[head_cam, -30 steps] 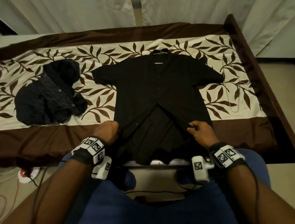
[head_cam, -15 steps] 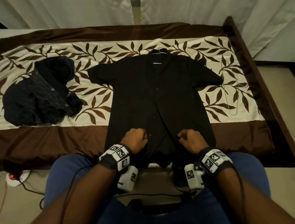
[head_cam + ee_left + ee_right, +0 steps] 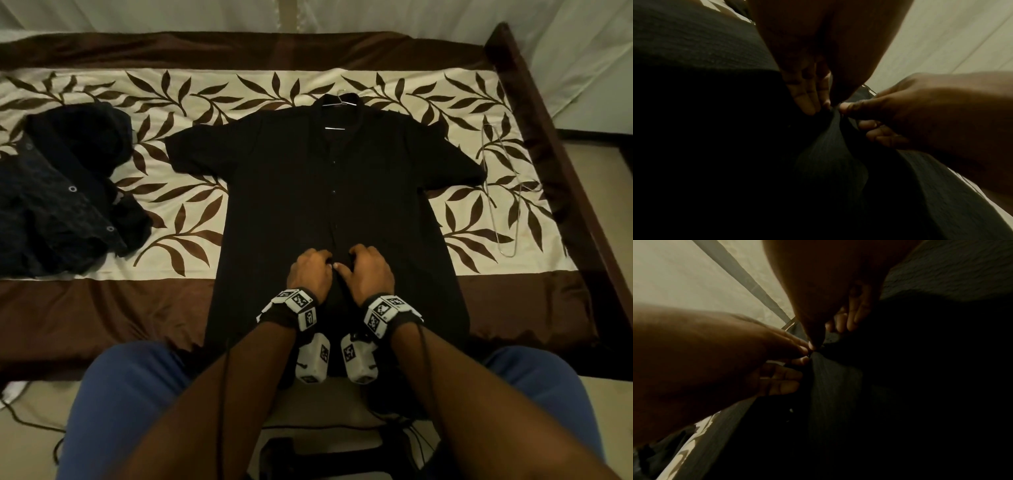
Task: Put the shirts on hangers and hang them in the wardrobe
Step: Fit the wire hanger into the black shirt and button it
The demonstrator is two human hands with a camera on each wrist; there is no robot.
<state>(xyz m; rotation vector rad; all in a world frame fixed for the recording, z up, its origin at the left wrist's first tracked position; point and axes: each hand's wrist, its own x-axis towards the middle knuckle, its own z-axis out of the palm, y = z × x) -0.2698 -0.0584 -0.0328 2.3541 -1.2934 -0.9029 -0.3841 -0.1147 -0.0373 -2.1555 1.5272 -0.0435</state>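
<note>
Both hands pinching black shirt placket, near hem, centre of bed.

Black shirt [image 3: 335, 205] lies flat on the bedspread [image 3: 102, 291], wire hanger [image 3: 337, 101] at its collar on the far side. Left hand [image 3: 310, 274] and right hand [image 3: 371, 272] sit side by side, thumbs nearly touching, fingers curled, each grasping a front edge of the shirt. Dark crumpled shirt [image 3: 65, 192] far left; spare hanger [image 3: 500, 192] right.
</note>
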